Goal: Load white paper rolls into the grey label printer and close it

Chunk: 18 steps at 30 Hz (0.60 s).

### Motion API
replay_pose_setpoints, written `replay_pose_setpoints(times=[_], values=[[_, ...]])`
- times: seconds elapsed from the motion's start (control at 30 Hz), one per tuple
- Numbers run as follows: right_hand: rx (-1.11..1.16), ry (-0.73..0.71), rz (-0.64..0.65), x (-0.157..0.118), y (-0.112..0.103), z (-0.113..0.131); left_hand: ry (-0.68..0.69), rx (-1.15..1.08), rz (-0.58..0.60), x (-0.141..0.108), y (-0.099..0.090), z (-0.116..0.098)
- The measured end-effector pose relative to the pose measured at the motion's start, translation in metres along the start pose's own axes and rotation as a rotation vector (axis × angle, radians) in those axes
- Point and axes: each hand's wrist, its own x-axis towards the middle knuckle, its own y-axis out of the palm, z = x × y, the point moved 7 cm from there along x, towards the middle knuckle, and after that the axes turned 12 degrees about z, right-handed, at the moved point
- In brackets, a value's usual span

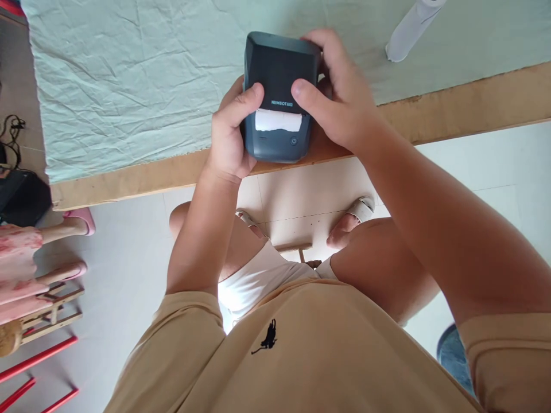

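Between my two hands is a dark label printer (279, 69) with "NIIMBOT" lettering on its lid. A strip of white label paper (279, 121) shows at its slot, above a power button. My left hand (235, 123) grips the printer's left side, thumb on the lid's edge and the other fingers underneath, mostly hidden. My right hand (340, 92) wraps the right side, thumb on the lid near the lettering and fingers around the upper right edge. The printer is at the front edge of a table (129, 74) covered with pale green cloth.
A white paper roll (413, 31) lies at the back right of the table. At the left, a person in pink slippers (80, 221) sits on a wooden chair (51, 310). Red bars (38, 358) and a black object with cables (26, 195) are also on that side.
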Motion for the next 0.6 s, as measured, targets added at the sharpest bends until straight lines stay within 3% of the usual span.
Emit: replay_pose_setpoints(times=[0.13,0.23,0.4,0.6], values=[[0.021,0.007,-0.037,0.000,0.001,-0.004,-0.038,-0.101,-0.037,-0.001,-0.003,0.003],[0.026,0.026,-0.063,0.000,0.000,-0.009,-0.049,-0.149,0.004,0.000,-0.001,0.004],[-0.003,0.102,-0.042,-0.003,0.001,-0.021,-0.079,-0.123,-0.009,-0.003,-0.007,0.003],[-0.062,0.088,-0.049,-0.011,0.000,-0.021,-0.167,-0.137,-0.028,-0.008,-0.008,0.005]])
